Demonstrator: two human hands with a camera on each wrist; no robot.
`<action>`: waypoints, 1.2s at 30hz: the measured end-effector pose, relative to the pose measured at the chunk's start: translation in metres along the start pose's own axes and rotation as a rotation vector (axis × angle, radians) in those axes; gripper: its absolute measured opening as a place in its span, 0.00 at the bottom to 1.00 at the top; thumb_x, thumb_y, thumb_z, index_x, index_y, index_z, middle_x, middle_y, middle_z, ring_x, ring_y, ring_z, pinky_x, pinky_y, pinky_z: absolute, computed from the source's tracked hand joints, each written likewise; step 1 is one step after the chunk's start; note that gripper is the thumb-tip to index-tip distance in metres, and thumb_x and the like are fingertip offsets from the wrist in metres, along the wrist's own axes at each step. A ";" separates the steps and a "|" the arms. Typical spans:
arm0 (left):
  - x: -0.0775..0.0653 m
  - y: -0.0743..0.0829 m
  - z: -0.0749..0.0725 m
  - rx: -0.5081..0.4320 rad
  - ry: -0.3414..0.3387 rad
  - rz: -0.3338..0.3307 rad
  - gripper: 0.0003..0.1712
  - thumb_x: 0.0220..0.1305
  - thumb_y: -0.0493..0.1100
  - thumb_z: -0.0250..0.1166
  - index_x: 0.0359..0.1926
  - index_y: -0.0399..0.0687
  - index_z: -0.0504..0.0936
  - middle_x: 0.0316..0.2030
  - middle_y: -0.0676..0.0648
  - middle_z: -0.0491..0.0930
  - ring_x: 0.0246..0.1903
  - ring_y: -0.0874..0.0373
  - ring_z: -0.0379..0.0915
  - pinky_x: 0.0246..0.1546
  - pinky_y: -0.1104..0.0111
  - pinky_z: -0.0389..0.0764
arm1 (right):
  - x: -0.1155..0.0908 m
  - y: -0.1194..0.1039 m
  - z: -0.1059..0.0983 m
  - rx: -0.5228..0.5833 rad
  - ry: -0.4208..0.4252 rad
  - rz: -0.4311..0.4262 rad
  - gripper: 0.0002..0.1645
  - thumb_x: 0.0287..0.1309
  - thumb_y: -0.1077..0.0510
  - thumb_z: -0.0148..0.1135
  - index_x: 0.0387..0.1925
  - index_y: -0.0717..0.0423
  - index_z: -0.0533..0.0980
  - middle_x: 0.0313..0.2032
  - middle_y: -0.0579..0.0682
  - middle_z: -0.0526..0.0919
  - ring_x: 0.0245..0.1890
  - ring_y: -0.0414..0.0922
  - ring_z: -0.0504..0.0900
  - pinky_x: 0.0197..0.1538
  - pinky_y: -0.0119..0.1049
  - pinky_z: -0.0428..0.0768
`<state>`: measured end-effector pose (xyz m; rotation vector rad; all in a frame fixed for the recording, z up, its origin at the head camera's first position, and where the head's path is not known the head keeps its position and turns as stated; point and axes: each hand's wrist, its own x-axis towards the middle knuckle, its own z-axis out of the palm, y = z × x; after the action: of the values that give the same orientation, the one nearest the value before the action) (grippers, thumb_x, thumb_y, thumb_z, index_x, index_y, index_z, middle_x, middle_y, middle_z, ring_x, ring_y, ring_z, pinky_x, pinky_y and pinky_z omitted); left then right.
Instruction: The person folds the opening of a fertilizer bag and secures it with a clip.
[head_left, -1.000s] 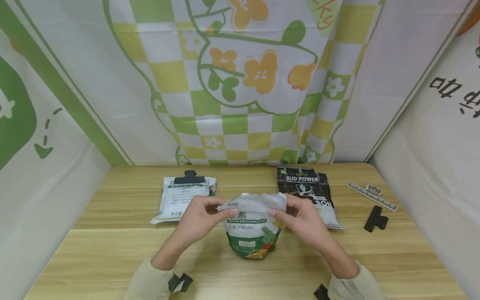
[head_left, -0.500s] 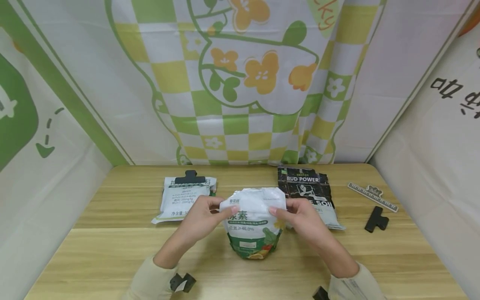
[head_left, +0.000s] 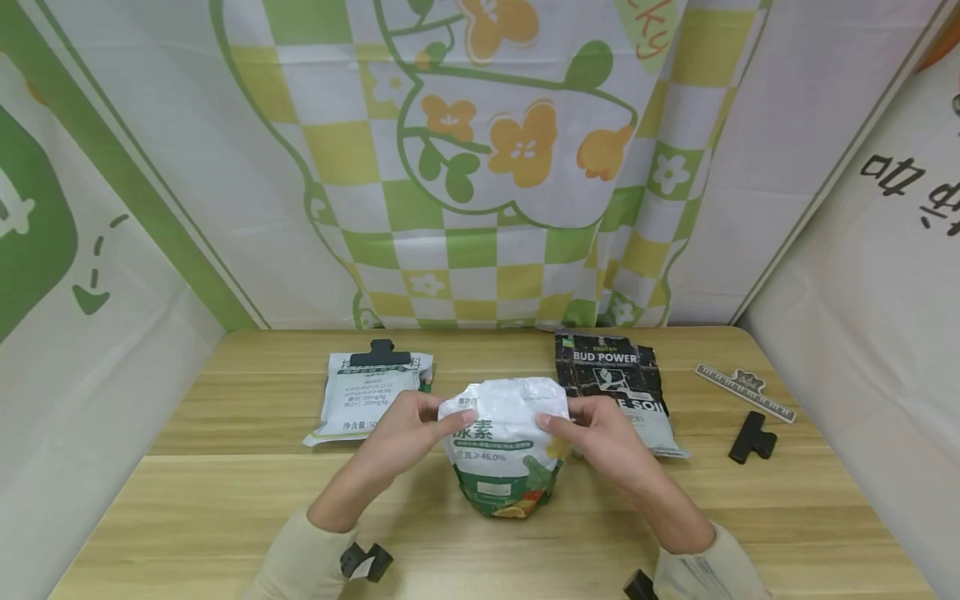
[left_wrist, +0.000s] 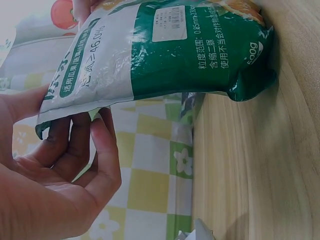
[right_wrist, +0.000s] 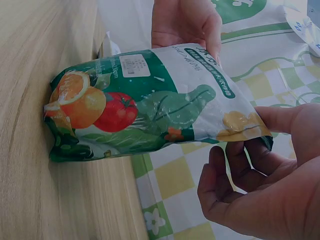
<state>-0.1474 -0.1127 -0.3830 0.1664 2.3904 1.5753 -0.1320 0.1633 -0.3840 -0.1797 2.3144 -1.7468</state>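
A white and green fertilizer bag with pictures of fruit and vegetables stands upright on the wooden table, its top folded over. My left hand pinches the upper left edge, thumb on the front and fingers behind. On the opposite edge my right hand does the same. The left wrist view shows the bag from its side, with the left fingers curled beneath its edge. In the right wrist view the bag's base rests against the table and the right thumb presses its upper corner.
Behind my left hand lies a white bag closed with a black clip. A black "BUD POWER" bag lies at the back right. Farther right are a clear ruler-like clip and another black clip. A patterned curtain hangs behind the table.
The bag's top looked grey and bent over a second ago; its white printed front now shows there. Since half a second ago the top has dipped slightly, with both hands keeping their pinch.
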 end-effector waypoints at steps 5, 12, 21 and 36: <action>0.002 -0.001 0.003 0.004 0.019 -0.009 0.16 0.66 0.53 0.74 0.36 0.45 0.88 0.29 0.53 0.79 0.35 0.58 0.71 0.35 0.69 0.73 | 0.000 0.005 0.000 -0.105 0.041 0.014 0.20 0.67 0.50 0.70 0.51 0.61 0.84 0.42 0.53 0.90 0.41 0.43 0.82 0.42 0.32 0.83; 0.003 -0.007 0.012 0.042 0.161 0.219 0.21 0.62 0.47 0.77 0.53 0.51 0.82 0.56 0.46 0.81 0.56 0.51 0.77 0.59 0.55 0.82 | -0.002 0.015 -0.001 -0.303 0.128 -0.343 0.41 0.66 0.53 0.72 0.77 0.47 0.66 0.76 0.56 0.67 0.67 0.55 0.75 0.65 0.60 0.80; -0.003 -0.022 0.019 0.422 0.455 0.770 0.05 0.57 0.44 0.81 0.33 0.53 0.91 0.50 0.47 0.83 0.57 0.48 0.72 0.53 0.55 0.83 | -0.008 0.026 -0.002 -0.567 0.116 -0.676 0.21 0.66 0.58 0.70 0.59 0.44 0.85 0.77 0.47 0.71 0.79 0.60 0.59 0.73 0.73 0.67; -0.003 -0.040 0.011 0.560 0.334 0.969 0.29 0.45 0.52 0.85 0.48 0.46 0.91 0.46 0.46 0.92 0.51 0.48 0.87 0.55 0.50 0.87 | -0.012 0.032 -0.001 -0.625 0.121 -0.673 0.27 0.56 0.50 0.80 0.58 0.47 0.85 0.63 0.42 0.86 0.74 0.54 0.71 0.72 0.66 0.71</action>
<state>-0.1388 -0.1198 -0.4231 1.4528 3.2003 1.1868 -0.1189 0.1758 -0.4127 -1.0910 3.0524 -1.1782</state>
